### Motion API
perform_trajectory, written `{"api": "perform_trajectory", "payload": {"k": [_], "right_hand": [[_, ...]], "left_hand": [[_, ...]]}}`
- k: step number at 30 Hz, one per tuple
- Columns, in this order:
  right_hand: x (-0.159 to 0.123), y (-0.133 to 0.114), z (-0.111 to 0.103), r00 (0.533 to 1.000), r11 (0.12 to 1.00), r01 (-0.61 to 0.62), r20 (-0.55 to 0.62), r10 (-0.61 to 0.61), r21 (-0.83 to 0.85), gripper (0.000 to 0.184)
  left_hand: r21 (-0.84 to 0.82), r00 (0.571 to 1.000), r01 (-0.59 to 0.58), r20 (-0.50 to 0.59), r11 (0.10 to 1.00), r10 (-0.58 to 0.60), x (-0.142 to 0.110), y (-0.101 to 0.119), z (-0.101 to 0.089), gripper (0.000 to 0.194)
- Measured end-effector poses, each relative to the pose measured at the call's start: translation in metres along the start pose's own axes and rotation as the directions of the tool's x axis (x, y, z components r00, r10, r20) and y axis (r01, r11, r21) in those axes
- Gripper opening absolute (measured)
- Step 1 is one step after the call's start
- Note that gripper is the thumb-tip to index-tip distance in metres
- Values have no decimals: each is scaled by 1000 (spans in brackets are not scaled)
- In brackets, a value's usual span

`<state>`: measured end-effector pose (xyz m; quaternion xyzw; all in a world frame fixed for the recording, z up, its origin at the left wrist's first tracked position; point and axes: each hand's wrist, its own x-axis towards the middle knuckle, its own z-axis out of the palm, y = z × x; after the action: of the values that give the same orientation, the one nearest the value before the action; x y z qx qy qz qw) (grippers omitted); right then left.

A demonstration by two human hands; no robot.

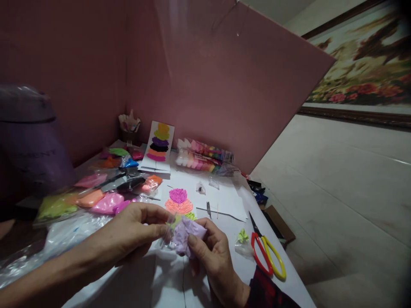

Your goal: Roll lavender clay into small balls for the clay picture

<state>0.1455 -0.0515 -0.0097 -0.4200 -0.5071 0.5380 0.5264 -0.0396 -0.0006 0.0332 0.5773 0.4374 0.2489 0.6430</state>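
Lilac lump and clear wrapper, held in both hands

Clock directions are taken from my hands, low in the middle of the view.

Item: lilac lump (183, 233), soft and creased, between my two hands above the white table (285, 292). Right hand (215, 253): thumb pressed on the lump's near face, fingers curled behind, clamped on it. Left hand (138, 229): thumb and forefinger pinched together on the clear wrapper (167, 243) at the lump's 9 o'clock side. The plastic is crumpled and the light dim, so I cannot tell how much of the lump lies inside.

12 o'clock, just beyond: layered shape on white paper, its magenta tier (178, 195) above a coral tier (178, 207), a lime patch (190, 216) partly behind my grip.

1 o'clock: long multicoloured packs (205, 157).

2 o'clock: thin dark strip (229, 214), lying flat.

3 o'clock: small bag with a lime piece (242, 236); just beside it, scissors (269, 256), blades apart, one handle red, one yellow.

10 o'clock: bagged pieces, among them pink (108, 202) and orange (90, 199).

11 o'clock: propped card (157, 147) with stacked coloured bands.
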Motion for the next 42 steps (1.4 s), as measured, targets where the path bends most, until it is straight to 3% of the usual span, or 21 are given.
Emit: {"api": "perform_trajectory", "payload": {"k": [4, 9, 14, 21, 28, 30, 32, 34, 36, 39, 42], "right_hand": [[-2, -1, 1, 999, 999, 36, -36, -37, -24, 37], [-5, -3, 2, 997, 999, 52, -48, -53, -5, 34], [-4, -1, 2, 996, 998, 62, -56, -63, -21, 33], [-4, 0, 2, 991, 996, 78, -108, -81, -32, 32], [-4, 3, 1, 986, 989, 97, -124, -111, -114, 31], [-4, 2, -1, 959, 951, 167, -179, -218, -261, 32], [-5, -1, -4, 886, 836, 285, -203, -416, -469, 42], [-7, -4, -5, 787, 679, 408, -141, -600, -611, 40], [-9, -7, -2, 723, 570, 523, -24, -690, -634, 25], [-11, -9, 6, 725, 549, 622, 145, -673, -558, 17], [-10, -7, 12, 786, 632, 581, 153, -599, -514, 27]], "left_hand": [[142, 1000, 7, -2, 990, -7, -2, -1, 1, 9], [210, 999, -27, 30, 977, 21, -5, 0, 4, 8], [284, 993, -112, -6, 952, 118, -4, 2, 5, 6], [236, 999, -23, 30, 971, 17, -3, 3, 5, 17], [166, 998, -13, 66, 986, 2, -1, -5, 5, 16], [126, 997, -48, 61, 991, 41, -1, -6, 5, 19], [81, 995, -93, 29, 992, 91, -2, -5, 6, 18], [59, 993, -115, -24, 992, 117, -5, -2, 8, 15], [67, 985, -151, -73, 986, 155, -7, 0, 13, 16], [161, 961, -246, -86, 956, 262, -9, -2, 21, 22], [323, 910, -384, -25, 865, 414, -8, -8, 27, 24]]}}
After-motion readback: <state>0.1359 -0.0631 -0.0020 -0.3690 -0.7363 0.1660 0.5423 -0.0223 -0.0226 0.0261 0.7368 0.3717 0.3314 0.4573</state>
